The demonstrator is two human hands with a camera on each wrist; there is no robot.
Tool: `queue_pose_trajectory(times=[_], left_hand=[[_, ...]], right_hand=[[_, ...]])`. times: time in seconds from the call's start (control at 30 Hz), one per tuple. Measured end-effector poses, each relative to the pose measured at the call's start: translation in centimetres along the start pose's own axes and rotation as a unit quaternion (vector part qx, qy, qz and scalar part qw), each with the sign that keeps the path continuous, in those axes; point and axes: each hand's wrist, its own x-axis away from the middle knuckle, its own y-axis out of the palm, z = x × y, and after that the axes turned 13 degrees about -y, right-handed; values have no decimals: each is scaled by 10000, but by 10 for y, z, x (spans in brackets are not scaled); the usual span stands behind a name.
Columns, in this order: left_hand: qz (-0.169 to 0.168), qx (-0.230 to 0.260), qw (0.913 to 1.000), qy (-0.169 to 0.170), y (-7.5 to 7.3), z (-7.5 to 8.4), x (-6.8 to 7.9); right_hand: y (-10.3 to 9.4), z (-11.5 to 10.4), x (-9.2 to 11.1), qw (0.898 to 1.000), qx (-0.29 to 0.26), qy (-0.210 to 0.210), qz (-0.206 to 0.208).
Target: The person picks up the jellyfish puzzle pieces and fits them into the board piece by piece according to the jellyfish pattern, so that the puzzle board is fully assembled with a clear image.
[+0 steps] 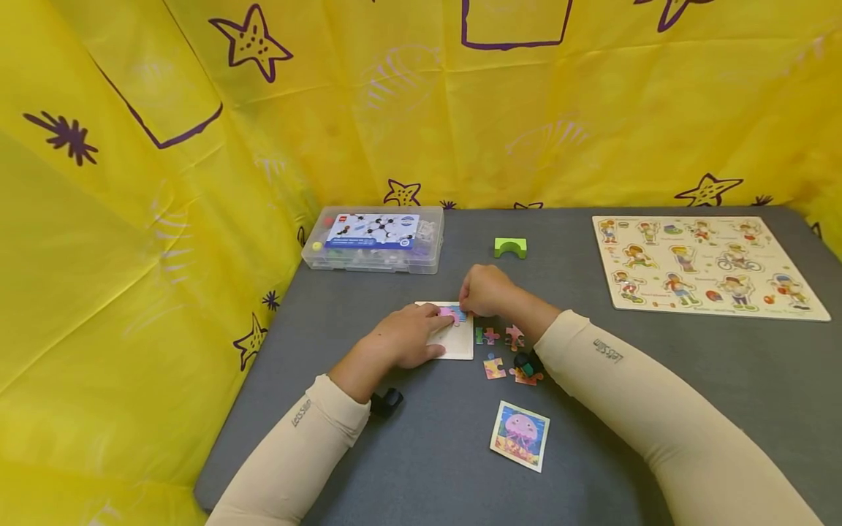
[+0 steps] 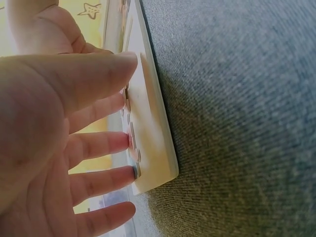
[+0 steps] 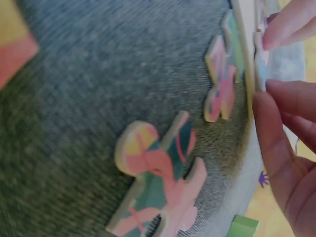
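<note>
My left hand [image 1: 406,337] lies over a small pale wooden puzzle tray [image 1: 459,346], its fingers extended. In the left wrist view its fingertips [image 2: 129,173] touch thin jigsaw pieces set along the far side of the tray, while the thumb lies by the near edge. At the tray's far right corner, my right hand [image 1: 490,291] pinches a blue-edged jigsaw piece [image 3: 260,66] between thumb and forefinger, down at the tray's rim. Pink and blue pieces [image 1: 447,313] sit in the tray, partly hidden by the left fingers.
Several loose jigsaw pieces [image 1: 495,367] lie right of the tray, some under the right wrist. A jellyfish picture card [image 1: 520,436] lies nearer. Behind are a clear plastic kit box [image 1: 373,259] and a green arch block [image 1: 510,247]; a wooden figure puzzle board [image 1: 710,267] lies at right.
</note>
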Motion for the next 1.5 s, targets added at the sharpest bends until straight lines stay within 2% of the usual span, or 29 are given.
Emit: queue_pose_trajectory(times=[0.2, 0.7, 1.17, 1.27, 1.37, 1.5], left_hand=[[39, -125, 9999, 2, 2, 0, -1], [40, -183, 9998, -32, 1, 0, -4], [71, -41, 10000, 36, 1, -1, -6], [99, 138, 9998, 86, 1, -4, -7], [142, 339, 9992, 145, 1, -8, -8], [135, 554, 9983, 147, 3, -13, -10]], right_hand=[[-1, -1, 1, 9992, 388, -74, 45], [1, 2, -3, 9992, 306, 256, 98], [-3, 1, 3, 9985, 533, 130, 53], [-10, 3, 13, 9980, 616, 64, -150], [-15, 4, 26, 9954, 734, 8, -613], [-12, 6, 43, 9919, 726, -145, -1036]])
